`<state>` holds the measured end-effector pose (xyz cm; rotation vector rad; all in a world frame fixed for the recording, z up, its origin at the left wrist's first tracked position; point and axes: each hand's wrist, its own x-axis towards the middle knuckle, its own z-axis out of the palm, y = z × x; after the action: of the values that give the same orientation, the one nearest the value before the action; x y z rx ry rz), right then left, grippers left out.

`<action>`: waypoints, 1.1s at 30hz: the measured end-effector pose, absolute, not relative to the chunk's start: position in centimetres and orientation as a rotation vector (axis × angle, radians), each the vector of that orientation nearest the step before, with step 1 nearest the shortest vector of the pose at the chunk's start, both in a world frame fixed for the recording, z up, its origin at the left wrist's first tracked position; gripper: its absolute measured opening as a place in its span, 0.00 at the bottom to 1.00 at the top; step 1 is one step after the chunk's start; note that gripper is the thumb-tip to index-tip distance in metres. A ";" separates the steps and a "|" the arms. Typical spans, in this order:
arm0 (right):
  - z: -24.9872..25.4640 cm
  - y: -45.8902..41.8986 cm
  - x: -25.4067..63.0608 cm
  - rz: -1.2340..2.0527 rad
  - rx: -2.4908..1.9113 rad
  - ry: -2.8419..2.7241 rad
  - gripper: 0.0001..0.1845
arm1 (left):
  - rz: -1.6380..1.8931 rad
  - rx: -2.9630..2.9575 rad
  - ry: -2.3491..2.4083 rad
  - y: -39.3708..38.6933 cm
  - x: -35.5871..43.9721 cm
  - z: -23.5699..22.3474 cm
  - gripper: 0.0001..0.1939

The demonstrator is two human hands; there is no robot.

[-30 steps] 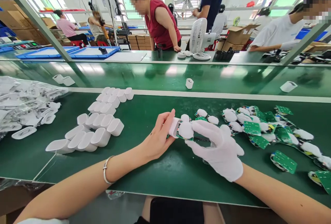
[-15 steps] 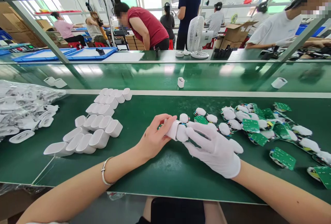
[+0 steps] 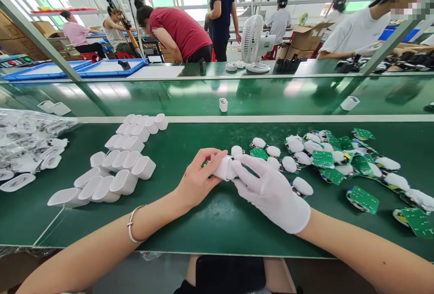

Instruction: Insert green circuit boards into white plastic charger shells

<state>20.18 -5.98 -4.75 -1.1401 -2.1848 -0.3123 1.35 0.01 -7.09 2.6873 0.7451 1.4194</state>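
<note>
My bare left hand (image 3: 200,172), a metal bangle on its wrist, is closed around a white plastic housing (image 3: 223,168). From the other side my right hand (image 3: 267,190), in a white glove, pinches the housing's right end with its fingertips. Whatever sits inside that end is mostly hidden by the gloved fingers. To the left stand rows of similar white housings (image 3: 124,182). Circuit board assemblies with white caps lie to the right, one of them (image 3: 303,186) just beside the glove and another, green board up (image 3: 363,199), farther over.
A clear bag (image 3: 23,135) of white oval parts lies at far left. Beyond the pale strip, a white housing (image 3: 223,105) stands on the green surface. A white fan (image 3: 252,40) is on the far bench, where several people work. A slanted metal post (image 3: 44,38) rises at left.
The white-capped part that stuck out of the housing's right end now shows far less. My gloved fingers have come closer to my left hand. The whole view has shifted slightly.
</note>
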 end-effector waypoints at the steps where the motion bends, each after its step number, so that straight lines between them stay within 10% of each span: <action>1: -4.8 -6.0 20.1 -0.198 -1.153 -2.142 0.14 | 1.399 2.664 0.748 0.0 1.4 -7.1 0.26; 7: -3.8 -5.8 20.5 1.269 -1.049 -1.508 0.38 | 1.366 2.566 0.711 -0.7 1.9 -6.4 0.21; 11: -3.3 -5.6 19.7 1.636 -0.941 -1.359 0.29 | 1.398 2.621 0.684 -1.2 2.2 -6.3 0.21; 18: -1.9 -4.3 22.0 1.364 -1.297 -1.758 0.21 | 1.133 2.371 0.764 -1.4 2.0 -6.4 0.21; 23: -2.3 -3.4 24.4 0.347 -1.930 -2.564 0.10 | 0.547 2.043 0.879 -1.6 2.0 -6.3 0.23; 33: -1.3 -4.9 24.0 -0.186 -1.645 -2.796 0.13 | 0.236 1.808 0.805 -1.0 2.1 -7.3 0.25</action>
<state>24.02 -4.87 -1.27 -1.6447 -2.7956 -0.1864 2.11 -0.99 -7.35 1.8076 0.8047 0.2356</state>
